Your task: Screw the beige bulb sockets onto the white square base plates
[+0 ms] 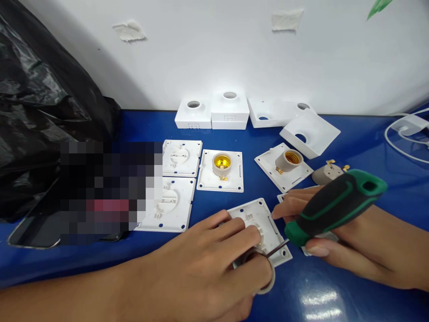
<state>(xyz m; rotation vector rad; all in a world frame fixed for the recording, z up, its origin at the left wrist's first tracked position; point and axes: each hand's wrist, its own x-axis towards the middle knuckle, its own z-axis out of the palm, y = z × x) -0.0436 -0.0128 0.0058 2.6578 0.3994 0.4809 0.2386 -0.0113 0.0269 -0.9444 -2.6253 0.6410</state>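
Note:
My left hand (214, 264) is closed round a pale ceramic lamp socket (268, 286), mostly covered by my fingers. Its fingers also lie over a white square base plate (250, 208) on the table. A screwdriver (331, 208) with a black and green handle slants down to the left, its shaft reaching the socket; the tip is hidden. Behind the handle, my right hand (365, 246) curls with thumb and fingers about it. Part of another white plate (330, 237) shows under that hand. Just beyond it lies a loose socket (326, 173) with brass terminals.
Two plates with sockets, a left one (204, 181) and a right one (268, 161), lie ahead. Bare plates (177, 221) lie left. White covers (194, 117) line the wall. A black bag (50, 98) and phone (36, 228) are left, a white cable (389, 138) right.

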